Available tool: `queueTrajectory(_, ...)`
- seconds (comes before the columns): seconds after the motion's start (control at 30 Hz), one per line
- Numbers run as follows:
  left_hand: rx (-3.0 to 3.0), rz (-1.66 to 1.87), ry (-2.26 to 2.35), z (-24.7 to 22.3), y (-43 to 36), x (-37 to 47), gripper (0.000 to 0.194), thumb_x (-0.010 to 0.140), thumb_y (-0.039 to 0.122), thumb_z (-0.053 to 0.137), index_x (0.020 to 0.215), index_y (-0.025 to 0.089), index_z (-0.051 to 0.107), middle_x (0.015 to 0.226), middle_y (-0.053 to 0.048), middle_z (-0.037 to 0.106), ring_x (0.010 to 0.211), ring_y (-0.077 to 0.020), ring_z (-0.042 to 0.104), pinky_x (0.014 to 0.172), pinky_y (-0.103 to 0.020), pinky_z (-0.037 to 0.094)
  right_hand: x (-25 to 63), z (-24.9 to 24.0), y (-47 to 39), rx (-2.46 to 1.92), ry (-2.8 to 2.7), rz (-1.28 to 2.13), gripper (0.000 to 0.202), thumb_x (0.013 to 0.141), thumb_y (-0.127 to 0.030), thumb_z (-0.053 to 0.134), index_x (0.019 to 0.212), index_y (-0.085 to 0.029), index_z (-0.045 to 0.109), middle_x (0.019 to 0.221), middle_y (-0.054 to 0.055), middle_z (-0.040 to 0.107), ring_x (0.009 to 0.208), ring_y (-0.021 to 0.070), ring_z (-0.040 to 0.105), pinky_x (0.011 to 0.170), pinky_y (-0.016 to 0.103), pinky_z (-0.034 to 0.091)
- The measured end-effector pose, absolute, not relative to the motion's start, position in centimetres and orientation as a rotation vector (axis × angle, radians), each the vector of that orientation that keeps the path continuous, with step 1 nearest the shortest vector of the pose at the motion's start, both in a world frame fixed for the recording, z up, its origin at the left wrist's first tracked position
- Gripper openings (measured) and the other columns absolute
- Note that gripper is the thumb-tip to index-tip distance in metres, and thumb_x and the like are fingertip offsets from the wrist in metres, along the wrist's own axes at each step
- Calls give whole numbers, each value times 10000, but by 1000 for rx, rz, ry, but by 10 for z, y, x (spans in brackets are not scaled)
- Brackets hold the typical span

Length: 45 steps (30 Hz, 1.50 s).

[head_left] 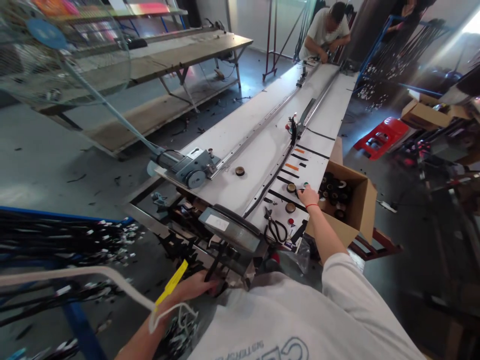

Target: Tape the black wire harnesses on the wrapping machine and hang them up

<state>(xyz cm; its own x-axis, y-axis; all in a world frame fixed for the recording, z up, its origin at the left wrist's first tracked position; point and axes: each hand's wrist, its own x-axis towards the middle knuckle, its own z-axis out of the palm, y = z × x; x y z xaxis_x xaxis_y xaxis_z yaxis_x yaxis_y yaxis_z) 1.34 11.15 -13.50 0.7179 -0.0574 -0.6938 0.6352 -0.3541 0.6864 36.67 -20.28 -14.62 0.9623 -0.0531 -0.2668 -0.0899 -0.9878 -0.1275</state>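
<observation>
On the right side of the long white table (228, 197), my right hand (309, 196) reaches down beside a roll of tape (291, 188) and a small green button (306, 184); what its fingers hold is too small to tell. A second tape roll (290, 207), a red button (291, 221) and black-handled scissors (275, 230) lie closer to me. My left hand (200, 285) is low by the table's near end, its fingers blurred and partly hidden near a black handle. Black and orange strips (292, 167) lie across the table edge. A long black cable bundle (272, 180) runs beside them.
A cardboard box (362, 205) holding black rolls stands right of the table. A grey machine (191, 167) and a metal block (228, 230) sit at the near end. A person (326, 32) works at the far end. A red stool (380, 137) is at right.
</observation>
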Motion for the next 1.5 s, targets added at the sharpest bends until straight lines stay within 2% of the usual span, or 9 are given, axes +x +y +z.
queueTrajectory(0.17, 1945, -462, 663, -157, 104, -7, 611, 667, 811, 467, 605, 213, 577, 587, -37, 632, 600, -215, 569, 655, -333, 464, 370, -146, -204, -2973, 118, 399, 496, 933, -373, 463, 1350, -106, 459, 1133, 182, 664, 1105, 308, 612, 906, 401, 425)
queueTrajectory(0.37, 1891, -387, 699, -174, 94, -10, 731, 615, 921, 373, 612, 213, 553, 591, -30, 573, 656, -215, 556, 700, -343, 460, 350, -118, -193, -2818, -6, 257, 450, 917, -351, 517, 1286, -94, 507, 1100, 184, 672, 1037, 287, 628, 887, 376, 453)
queueTrajectory(0.47, 1774, -222, 683, -168, 94, 2, 720, 670, 897, 373, 730, 204, 559, 533, 29, 454, 579, -167, 474, 627, -304, 430, 269, -113, -162, -2484, -493, 51, 348, 939, -314, 461, 1233, -141, 533, 922, 88, 687, 798, 201, 646, 783, 315, 489)
queueTrajectory(0.53, 1670, -105, 662, -162, 100, 12, 693, 707, 874, 380, 754, 198, 527, 541, 54, 390, 539, -131, 405, 571, -271, 394, 200, -117, -132, -2192, -840, 171, 284, 953, -318, 433, 1166, -183, 562, 797, 30, 661, 661, 161, 620, 693, 277, 500)
queueTrajectory(0.67, 1708, -8, 543, -151, 119, 27, 580, 833, 752, 401, 745, 188, 504, 585, 47, 405, 552, -106, 378, 540, -234, 350, 114, -138, -65, -1978, -1115, 270, 322, 924, -285, 380, 1151, -158, 570, 1052, 139, 671, 950, 218, 653, 872, 361, 519)
queueTrajectory(0.9, 1908, -174, 380, -135, 137, 25, 333, 966, 394, 439, 808, 172, 630, 642, 8, 550, 599, -128, 522, 570, -235, 427, 136, -176, -4, -2145, -886, 158, 492, 772, -653, 387, 809, -204, 585, 937, 207, 660, 891, 355, 635, 802, 499, 513)
queueTrajectory(1.13, 2107, -173, 262, -147, 145, 22, 348, 997, 391, 428, 976, 157, 685, 751, 15, 638, 732, -133, 620, 693, -217, 474, 149, -190, -17, -2192, -744, 345, 448, 577, -686, 534, 729, -267, 483, 731, 139, 620, 647, 337, 613, 575, 462, 481)
queueTrajectory(1.37, 2419, -347, 167, -163, 139, 27, 357, 968, 432, 508, 901, 135, 695, 936, -117, 752, 844, -212, 710, 709, -260, 525, 139, -150, 12, -1963, -948, 162, 605, 756, -789, 475, 861, -199, 561, 956, 166, 673, 855, 305, 648, 718, 422, 506)
queueTrajectory(1.5, 2421, -226, 160, -166, 139, 25, 333, 962, 427, 513, 893, 155, 692, 884, -96, 752, 818, -218, 713, 678, -268, 534, 128, -123, 12, -1786, -1184, 18, 543, 859, -717, 472, 876, -184, 577, 1054, 165, 655, 972, 297, 636, 829, 445, 505)
